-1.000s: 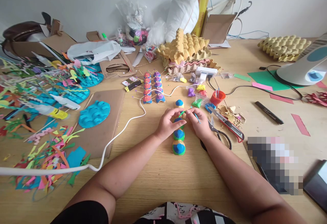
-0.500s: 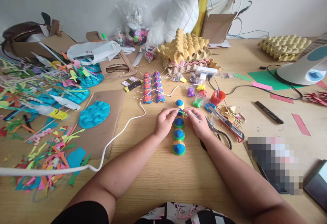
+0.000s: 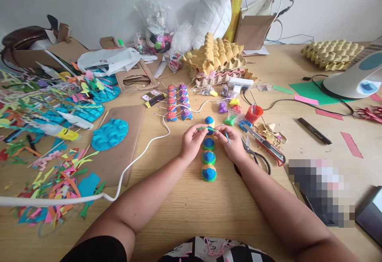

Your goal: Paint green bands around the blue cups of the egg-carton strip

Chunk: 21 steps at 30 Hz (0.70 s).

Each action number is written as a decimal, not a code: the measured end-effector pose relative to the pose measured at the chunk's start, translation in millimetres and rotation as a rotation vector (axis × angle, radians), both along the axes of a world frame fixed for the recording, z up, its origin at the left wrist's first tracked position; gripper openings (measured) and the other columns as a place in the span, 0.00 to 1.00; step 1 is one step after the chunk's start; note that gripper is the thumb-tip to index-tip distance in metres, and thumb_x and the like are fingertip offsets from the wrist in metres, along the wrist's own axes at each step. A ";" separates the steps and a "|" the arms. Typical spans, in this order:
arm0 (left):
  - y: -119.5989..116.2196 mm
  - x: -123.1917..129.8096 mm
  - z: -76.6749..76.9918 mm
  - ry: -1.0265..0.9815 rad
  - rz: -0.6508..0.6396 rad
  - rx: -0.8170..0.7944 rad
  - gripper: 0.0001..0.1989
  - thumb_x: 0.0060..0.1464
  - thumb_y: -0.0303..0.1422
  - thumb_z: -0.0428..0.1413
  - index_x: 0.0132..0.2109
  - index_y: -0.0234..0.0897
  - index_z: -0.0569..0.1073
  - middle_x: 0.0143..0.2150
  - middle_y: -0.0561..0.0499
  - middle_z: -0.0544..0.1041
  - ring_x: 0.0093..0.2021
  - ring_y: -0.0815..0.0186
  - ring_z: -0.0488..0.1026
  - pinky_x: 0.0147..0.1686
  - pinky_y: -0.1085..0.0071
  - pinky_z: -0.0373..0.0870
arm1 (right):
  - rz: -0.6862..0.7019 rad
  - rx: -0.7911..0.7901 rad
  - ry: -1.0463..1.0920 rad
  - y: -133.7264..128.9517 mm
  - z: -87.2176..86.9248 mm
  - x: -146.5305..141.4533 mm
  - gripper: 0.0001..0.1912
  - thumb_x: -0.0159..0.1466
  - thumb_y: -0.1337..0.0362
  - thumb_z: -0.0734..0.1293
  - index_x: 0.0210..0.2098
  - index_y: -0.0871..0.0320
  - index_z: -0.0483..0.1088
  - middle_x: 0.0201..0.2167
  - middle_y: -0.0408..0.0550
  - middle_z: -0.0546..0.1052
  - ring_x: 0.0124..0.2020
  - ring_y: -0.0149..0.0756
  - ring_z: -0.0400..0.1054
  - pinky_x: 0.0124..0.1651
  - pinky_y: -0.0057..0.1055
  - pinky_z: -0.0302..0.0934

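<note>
Between my two hands stretches a thin green strand [image 3: 211, 129], perhaps soft clay, its ends pinched in the fingertips. My left hand [image 3: 191, 143] is closed on the left end. With closed fingers my right hand [image 3: 232, 145] grips the other end, and a thin blue stick [image 3: 227, 137] pokes out of that hand. Directly under the strand lies a row of egg-carton cups [image 3: 209, 157] painted blue and green, partly covered by my fingers. Black-handled scissors [image 3: 262, 162] lie beside my right wrist, partly hidden.
A utility knife [image 3: 267, 146] and a red cup [image 3: 254, 113] are right of my hands. Finished red and purple cup rows [image 3: 172, 108] stand ahead. A white cable [image 3: 131, 162] crosses the left side near paper scraps [image 3: 65, 182]. Egg trays [image 3: 217, 57] are stacked behind.
The green strand is now drawn out straighter and longer between my fingertips, reaching further over the left fingers. The blue stick has tilted more upright in my right hand.
</note>
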<state>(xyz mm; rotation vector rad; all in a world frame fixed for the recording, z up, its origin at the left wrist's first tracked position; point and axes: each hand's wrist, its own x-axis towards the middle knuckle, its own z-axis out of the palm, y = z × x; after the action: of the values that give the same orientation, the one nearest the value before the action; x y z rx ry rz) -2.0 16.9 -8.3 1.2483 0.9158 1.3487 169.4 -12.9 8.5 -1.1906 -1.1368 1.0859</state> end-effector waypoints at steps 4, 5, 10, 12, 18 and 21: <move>-1.9 0.6 -1.8 0.007 -0.043 0.013 0.22 0.58 0.44 0.73 0.55 0.40 0.81 0.43 0.48 0.87 0.47 0.63 0.84 0.52 0.66 0.80 | 0.006 0.017 0.018 0.8 -1.0 -0.2 0.25 0.58 0.40 0.80 0.38 0.54 0.80 0.32 0.44 0.79 0.35 0.35 0.67 0.42 0.34 0.66; -2.5 0.6 -2.0 0.025 -0.034 0.030 0.22 0.58 0.42 0.73 0.56 0.40 0.81 0.44 0.48 0.87 0.48 0.63 0.84 0.53 0.65 0.80 | 0.011 0.018 0.021 0.7 -0.3 -0.4 0.25 0.58 0.39 0.80 0.37 0.54 0.80 0.32 0.44 0.78 0.35 0.35 0.67 0.42 0.34 0.65; -4.2 0.0 -1.4 0.081 -0.014 0.103 0.20 0.58 0.36 0.72 0.55 0.40 0.78 0.50 0.46 0.88 0.52 0.62 0.85 0.58 0.62 0.78 | 0.052 0.014 0.002 -2.0 5.7 -1.9 0.25 0.58 0.38 0.80 0.36 0.53 0.80 0.31 0.44 0.78 0.34 0.35 0.67 0.40 0.34 0.65; -4.2 0.2 -0.9 0.089 -0.008 0.111 0.19 0.59 0.35 0.71 0.55 0.40 0.78 0.47 0.47 0.87 0.51 0.62 0.85 0.58 0.62 0.77 | 0.059 0.010 -0.002 -2.9 6.9 -2.5 0.25 0.57 0.38 0.81 0.35 0.53 0.79 0.32 0.44 0.78 0.34 0.35 0.66 0.40 0.35 0.65; -4.2 1.4 -1.0 0.070 -0.022 0.099 0.17 0.60 0.34 0.69 0.54 0.40 0.77 0.42 0.50 0.85 0.46 0.64 0.83 0.56 0.62 0.77 | 0.071 -0.003 -0.001 -2.4 5.6 -3.7 0.25 0.56 0.39 0.81 0.35 0.53 0.78 0.31 0.43 0.77 0.34 0.35 0.66 0.40 0.35 0.64; -4.2 1.4 -1.3 0.067 -0.021 0.093 0.15 0.60 0.34 0.68 0.53 0.40 0.77 0.41 0.51 0.85 0.46 0.64 0.83 0.57 0.61 0.76 | 0.073 -0.005 -0.004 -2.2 5.3 -3.5 0.24 0.57 0.41 0.81 0.35 0.53 0.78 0.30 0.42 0.76 0.33 0.35 0.64 0.39 0.34 0.63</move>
<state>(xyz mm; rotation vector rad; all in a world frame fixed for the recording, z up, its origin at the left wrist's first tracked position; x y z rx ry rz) -0.6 12.7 -9.6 1.3771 0.8927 1.3529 165.9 -15.2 13.9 -1.1630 -1.1893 1.1429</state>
